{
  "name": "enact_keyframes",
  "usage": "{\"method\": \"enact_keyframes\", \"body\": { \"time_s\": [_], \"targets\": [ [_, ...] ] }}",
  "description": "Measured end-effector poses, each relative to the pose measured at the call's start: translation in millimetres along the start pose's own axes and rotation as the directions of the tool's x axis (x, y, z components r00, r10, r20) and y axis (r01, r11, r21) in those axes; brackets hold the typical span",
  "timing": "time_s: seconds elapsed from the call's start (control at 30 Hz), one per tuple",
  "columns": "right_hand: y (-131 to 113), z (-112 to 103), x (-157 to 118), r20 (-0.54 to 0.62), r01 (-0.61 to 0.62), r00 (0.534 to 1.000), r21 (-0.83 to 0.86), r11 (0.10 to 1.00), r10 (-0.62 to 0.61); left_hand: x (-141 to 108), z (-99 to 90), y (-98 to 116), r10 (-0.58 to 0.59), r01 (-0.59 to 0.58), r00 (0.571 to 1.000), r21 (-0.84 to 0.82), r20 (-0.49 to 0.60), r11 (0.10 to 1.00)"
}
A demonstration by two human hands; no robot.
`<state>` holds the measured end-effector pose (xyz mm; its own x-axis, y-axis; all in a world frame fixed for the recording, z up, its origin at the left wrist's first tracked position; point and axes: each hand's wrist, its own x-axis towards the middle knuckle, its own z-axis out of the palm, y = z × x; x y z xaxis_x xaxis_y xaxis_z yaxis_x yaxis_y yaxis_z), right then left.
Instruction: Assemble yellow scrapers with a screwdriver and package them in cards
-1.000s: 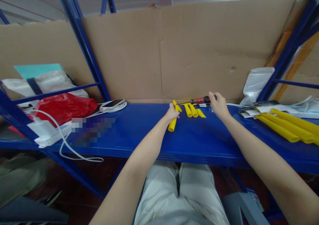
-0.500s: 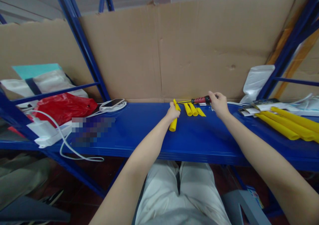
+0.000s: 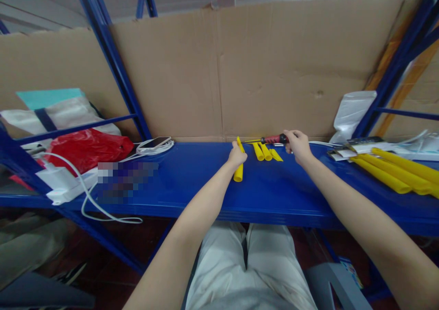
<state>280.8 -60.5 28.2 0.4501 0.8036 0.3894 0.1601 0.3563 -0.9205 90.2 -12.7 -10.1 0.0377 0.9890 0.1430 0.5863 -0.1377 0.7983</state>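
My left hand [image 3: 237, 155] is closed around a yellow tube [image 3: 238, 173] that lies lengthwise on the blue shelf top [image 3: 192, 177]. My right hand [image 3: 297, 146] grips the black end of a screwdriver [image 3: 273, 139] with a red and black handle. Its thin shaft points left and reaches the upper part of the tube beside my left fingers; whether the tip is inside or against the tube is too small to tell. Just under the screwdriver lie several short yellow pieces [image 3: 265, 153].
More long yellow tubes [image 3: 387, 175] lie at the right, near a white plastic bag [image 3: 355, 113]. On the left are a phone [image 3: 156, 142] on a coiled white cable, a red bag [image 3: 89, 150] and a white charger [image 3: 58, 177]. A cardboard sheet [image 3: 267, 67] stands behind the shelf top.
My right hand and the screwdriver have moved slightly left, toward the tube in my left hand. My left hand has barely moved.
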Motion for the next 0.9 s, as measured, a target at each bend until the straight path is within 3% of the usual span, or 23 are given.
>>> {"method": "enact_keyframes", "body": {
  "time_s": [0.13,0.27,0.43,0.53,0.67,0.9],
  "targets": [
    [2,2,-2,-0.002,0.012,1.0,0.084,0.996,-0.012,0,1.1,0,-0.003,0.004,1.0,-0.035,0.02,0.999],
    [5,1,-2,0.024,0.02,0.999,0.065,0.998,-0.022,-5,-1.2,4,-0.04,0.043,0.998,-0.077,0.046,0.996],
    [-2,-2,-1,-0.006,-0.042,0.999,0.094,0.995,0.043,-11,-3.1,8,-0.034,0.047,0.992,-0.106,0.122,0.993],
    [-4,-3,-1,0.016,-0.054,0.998,0.089,0.995,0.053,-10,-2.3,7,-0.016,0.03,0.993,-0.118,0.119,0.993],
    [-1,-3,-1,0.057,0.017,0.998,0.012,1.0,-0.018,-3,-1.4,2,-0.015,0.03,0.994,-0.139,0.105,0.99],
    [1,-1,-1,0.095,-0.006,0.995,0.032,0.999,0.003,2,-0.4,-3,0.006,0.007,0.996,-0.135,0.093,0.991]
  ]
}}
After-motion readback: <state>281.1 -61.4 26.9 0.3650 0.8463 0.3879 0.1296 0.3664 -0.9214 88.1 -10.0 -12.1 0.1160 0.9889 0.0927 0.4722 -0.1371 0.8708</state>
